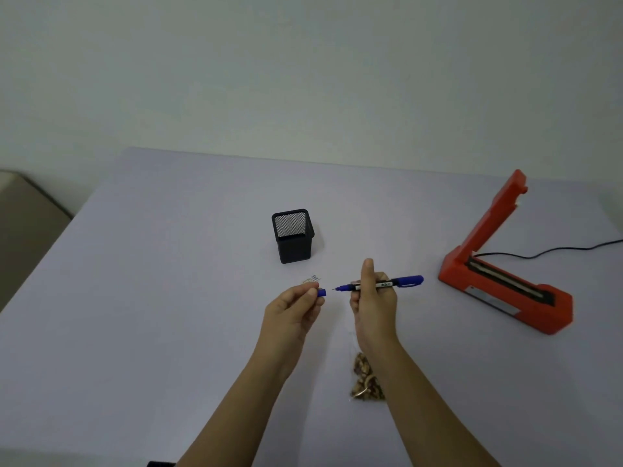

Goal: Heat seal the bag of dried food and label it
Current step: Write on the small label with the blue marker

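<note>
Currently, your right hand (374,299) grips a slim blue marker pen (399,282), fingers curled round the barrel and thumb raised above it. The bare nib points left. Your left hand (295,306) pinches the small blue pen cap (321,292) between thumb and fingertips. The cap is held just apart from the nib, in line with it.

A clear bag of brown dried food (365,380) lies flat on the pale lilac table (151,281), near you and partly hidden beneath your right forearm. Whether its mouth is sealed cannot be told. A small white label slip (312,279) with bluish print lies on the table just beyond your left fingertips; contact with them cannot be confirmed.

A black square mesh pen holder (294,237) stands upright further back, between and beyond both hands. A red plastic heat sealer (505,291) sits well to the right, its arm raised steeply and the sealing strip exposed. A black cable (546,251) runs from behind it toward the right edge.
</note>
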Demonstrator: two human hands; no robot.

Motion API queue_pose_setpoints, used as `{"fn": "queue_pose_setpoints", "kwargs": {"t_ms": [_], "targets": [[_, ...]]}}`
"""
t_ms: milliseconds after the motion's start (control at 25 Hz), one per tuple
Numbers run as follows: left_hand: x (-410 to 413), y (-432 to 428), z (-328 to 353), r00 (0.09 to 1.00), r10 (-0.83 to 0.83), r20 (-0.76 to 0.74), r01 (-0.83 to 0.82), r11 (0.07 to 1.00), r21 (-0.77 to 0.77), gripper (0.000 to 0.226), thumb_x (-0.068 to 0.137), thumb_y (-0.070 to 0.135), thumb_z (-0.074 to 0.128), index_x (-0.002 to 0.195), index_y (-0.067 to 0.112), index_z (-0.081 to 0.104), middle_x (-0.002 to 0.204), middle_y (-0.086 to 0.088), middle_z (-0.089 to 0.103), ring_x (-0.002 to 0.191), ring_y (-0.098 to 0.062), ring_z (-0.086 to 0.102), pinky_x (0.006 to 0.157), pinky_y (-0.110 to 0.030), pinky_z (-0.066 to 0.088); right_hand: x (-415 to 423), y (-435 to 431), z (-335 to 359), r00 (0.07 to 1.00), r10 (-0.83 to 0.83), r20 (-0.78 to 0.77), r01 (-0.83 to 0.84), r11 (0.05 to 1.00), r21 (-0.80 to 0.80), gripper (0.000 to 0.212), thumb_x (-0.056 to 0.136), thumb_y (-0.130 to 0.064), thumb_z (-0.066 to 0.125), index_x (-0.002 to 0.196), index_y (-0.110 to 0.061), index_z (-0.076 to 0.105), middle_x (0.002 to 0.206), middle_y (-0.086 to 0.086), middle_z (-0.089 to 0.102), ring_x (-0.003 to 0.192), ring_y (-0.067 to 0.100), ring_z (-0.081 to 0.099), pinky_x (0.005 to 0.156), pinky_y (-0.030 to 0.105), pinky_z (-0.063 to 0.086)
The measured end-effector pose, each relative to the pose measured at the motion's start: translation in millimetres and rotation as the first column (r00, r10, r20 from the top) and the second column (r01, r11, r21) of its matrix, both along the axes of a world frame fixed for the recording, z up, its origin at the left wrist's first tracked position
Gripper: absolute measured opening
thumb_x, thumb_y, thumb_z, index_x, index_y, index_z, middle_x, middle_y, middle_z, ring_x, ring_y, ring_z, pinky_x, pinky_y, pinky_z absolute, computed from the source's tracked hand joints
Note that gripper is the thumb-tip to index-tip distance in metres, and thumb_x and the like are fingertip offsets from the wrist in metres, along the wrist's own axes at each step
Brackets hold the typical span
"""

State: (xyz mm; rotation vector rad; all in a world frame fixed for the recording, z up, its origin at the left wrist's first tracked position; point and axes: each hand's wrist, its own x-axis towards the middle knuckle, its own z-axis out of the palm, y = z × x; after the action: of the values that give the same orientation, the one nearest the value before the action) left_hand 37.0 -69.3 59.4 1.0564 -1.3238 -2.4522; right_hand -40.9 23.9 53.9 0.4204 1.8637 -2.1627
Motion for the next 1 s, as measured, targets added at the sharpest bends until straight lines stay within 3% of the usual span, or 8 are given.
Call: {"fn": "queue_pose_setpoints", "kwargs": {"t_ms": [160,400,600,840,1000], "targets": [[2,3,4,1.000,-0.014,-0.020,0.013,0.999,-0.045,0.016,0.091,0.008,0.055,0.098,0.012,0.069,0.096,-0.007,0.072,0.087,-0.016,0.068,0.077,-0.020,0.056,6,-2,2,1.000,0.023,-0.006,-0.023,1.000,-0.012,0.032,0.091,-0.035,0.051,0.069,-0.013,0.048,0.053,0.001,0.045,0.042,0.005,0.043,0.046,0.015,0.042],[6,2,8,0.996,-0.082,-0.020,0.074,0.963,-0.257,0.014,0.090,0.011,0.059,0.100,0.017,0.066,0.088,-0.001,0.074,0.082,-0.011,0.070,0.073,-0.016,0.054,13,-1,4,0.997,0.076,-0.034,-0.077,0.997,-0.032,0.028,0.090,-0.032,0.054,0.069,-0.015,0.046,0.048,-0.004,0.050,0.041,0.003,0.049,0.047,0.013,0.045],[7,0,7,0.985,-0.142,0.095,0.171,0.847,-0.503,0.014,0.090,0.024,0.058,0.086,0.016,0.069,0.068,0.001,0.068,0.057,-0.002,0.060,0.059,-0.012,0.050,17,4,9,0.984,0.168,-0.067,-0.168,0.986,0.009,0.032,0.087,-0.029,0.060,0.064,-0.015,0.043,0.041,-0.007,0.049,0.037,0.003,0.045,0.045,0.014,0.042],[6,0,10,0.979,-0.093,0.180,0.176,0.827,-0.533,0.032,0.091,0.035,0.055,0.071,0.015,0.069,0.055,0.003,0.058,0.044,-0.001,0.048,0.049,-0.012,0.043,24,-3,10,0.979,0.180,-0.096,-0.181,0.984,0.004,0.039,0.082,-0.023,0.069,0.061,-0.015,0.037,0.038,-0.007,0.049,0.037,0.003,0.047,0.043,0.015,0.042],[13,-1,6,0.974,-0.074,0.216,0.182,0.822,-0.540,0.040,0.093,0.039,0.050,0.066,0.015,0.067,0.055,0.003,0.058,0.048,-0.005,0.048,0.053,-0.017,0.043,27,-4,9,0.949,0.298,-0.097,-0.293,0.954,0.068,0.035,0.081,-0.036,0.065,0.064,-0.015,0.042,0.042,-0.006,0.051,0.040,0.004,0.048,0.047,0.015,0.044]]}}
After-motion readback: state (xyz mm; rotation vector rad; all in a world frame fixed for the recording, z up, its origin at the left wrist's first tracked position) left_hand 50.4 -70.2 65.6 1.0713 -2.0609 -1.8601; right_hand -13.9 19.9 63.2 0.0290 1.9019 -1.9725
